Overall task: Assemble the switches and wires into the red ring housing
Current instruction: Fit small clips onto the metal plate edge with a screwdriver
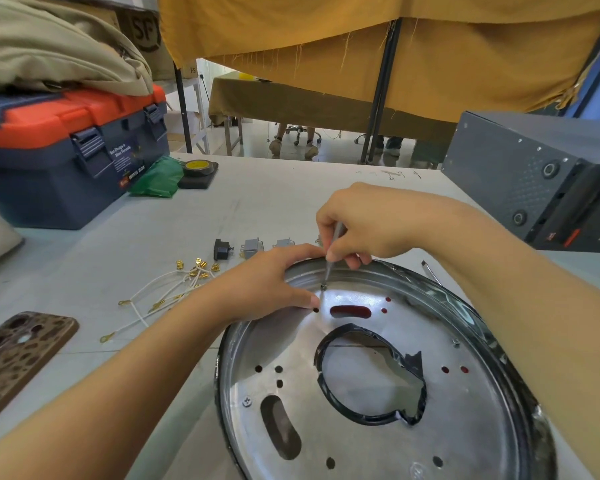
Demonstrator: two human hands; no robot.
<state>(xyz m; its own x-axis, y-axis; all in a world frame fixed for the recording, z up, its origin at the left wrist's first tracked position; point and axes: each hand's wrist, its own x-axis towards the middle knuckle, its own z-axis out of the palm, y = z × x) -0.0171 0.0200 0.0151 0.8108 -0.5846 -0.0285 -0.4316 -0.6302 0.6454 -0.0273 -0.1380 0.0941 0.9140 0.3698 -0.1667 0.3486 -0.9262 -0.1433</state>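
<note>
If tip slips off screw just past left hand fingertips, could jab them; right hand pinching screwdriver, left fingers pressed flat on housing.

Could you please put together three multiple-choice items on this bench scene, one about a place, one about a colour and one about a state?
1. Where do the white wires lie?
A. on the table left of the metal ring plate
B. inside the toolbox
C. on the phone

2. What colour is the toolbox lid?
A. green
B. orange-red
C. white

3. What is the right hand doing?
A. resting flat on the table
B. lifting the phone
C. holding a thin screwdriver upright on a screw at the plate's far rim

Answers: 1 A, wires spread on the table beside the plate; 2 B, lid orange-red over a navy body; 3 C, fingers curl round the shaft.
</note>
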